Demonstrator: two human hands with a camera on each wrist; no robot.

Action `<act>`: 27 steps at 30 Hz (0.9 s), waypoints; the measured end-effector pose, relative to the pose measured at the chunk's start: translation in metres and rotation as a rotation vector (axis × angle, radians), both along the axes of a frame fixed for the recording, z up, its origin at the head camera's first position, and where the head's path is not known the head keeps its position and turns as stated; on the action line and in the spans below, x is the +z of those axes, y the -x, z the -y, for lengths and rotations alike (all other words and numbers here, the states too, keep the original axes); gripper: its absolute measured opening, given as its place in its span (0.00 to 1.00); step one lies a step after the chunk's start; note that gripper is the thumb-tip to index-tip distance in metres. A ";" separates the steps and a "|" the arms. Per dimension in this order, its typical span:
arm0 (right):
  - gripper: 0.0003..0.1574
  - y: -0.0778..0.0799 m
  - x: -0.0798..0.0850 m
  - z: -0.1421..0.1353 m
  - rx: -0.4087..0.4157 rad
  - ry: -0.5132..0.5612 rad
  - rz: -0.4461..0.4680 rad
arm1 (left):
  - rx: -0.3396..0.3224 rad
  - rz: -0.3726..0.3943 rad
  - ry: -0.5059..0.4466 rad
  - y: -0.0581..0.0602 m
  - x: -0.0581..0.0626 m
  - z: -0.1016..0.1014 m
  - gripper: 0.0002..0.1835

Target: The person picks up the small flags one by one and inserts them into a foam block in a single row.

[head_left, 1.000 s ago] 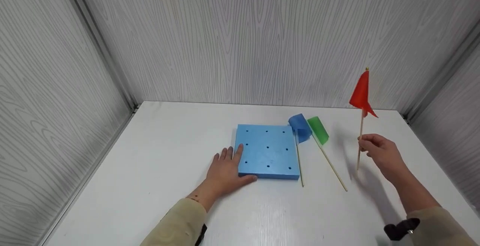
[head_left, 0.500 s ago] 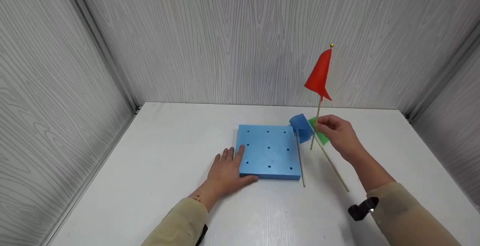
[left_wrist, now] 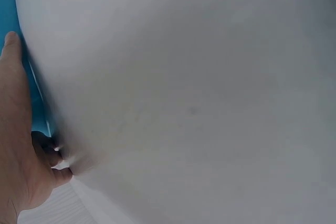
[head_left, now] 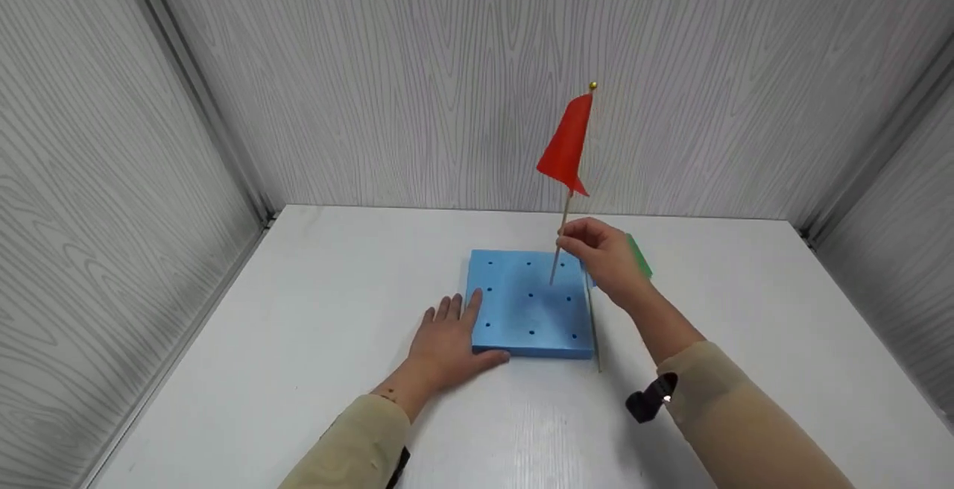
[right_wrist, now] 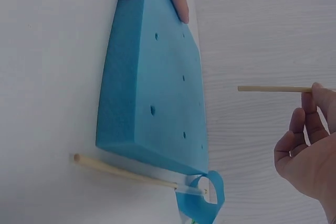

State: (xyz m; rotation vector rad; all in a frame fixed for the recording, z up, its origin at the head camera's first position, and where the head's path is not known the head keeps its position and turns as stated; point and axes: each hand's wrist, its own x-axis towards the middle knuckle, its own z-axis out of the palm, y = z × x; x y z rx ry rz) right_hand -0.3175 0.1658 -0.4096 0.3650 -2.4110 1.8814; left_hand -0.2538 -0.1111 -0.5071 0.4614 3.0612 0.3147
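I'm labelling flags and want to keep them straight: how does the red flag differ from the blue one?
The red flag is held up in the right hand; the blue flag lies on the white table beside the blue block. The red flag stands nearly upright, slightly tilted, while the blue one lies down. The red flag's cloth hangs draped; the blue one's curls into a loop. Both have thin, pale sticks.

Right hand (head_left: 605,256) swept leftward, red flag (head_left: 568,142) carried from the table's (head_left: 358,258) right side to above the blue block (head_left: 514,314), blue flag (right_wrist: 202,211) and green flag (head_left: 640,256) now largely hidden, in the head view, behind hand and forearm (head_left: 665,321).
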 end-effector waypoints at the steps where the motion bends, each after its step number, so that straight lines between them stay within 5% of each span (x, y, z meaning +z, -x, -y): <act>1: 0.11 0.001 -0.001 0.005 0.002 0.010 -0.002 | 0.001 0.001 -0.001 0.000 0.000 0.000 0.64; 17: 0.08 0.010 -0.016 0.070 0.053 0.061 0.008 | 0.020 0.014 -0.014 0.004 -0.001 -0.002 0.65; 27: 0.09 0.015 -0.035 0.083 0.064 0.060 0.025 | 0.000 -0.005 -0.025 0.001 -0.001 -0.006 0.64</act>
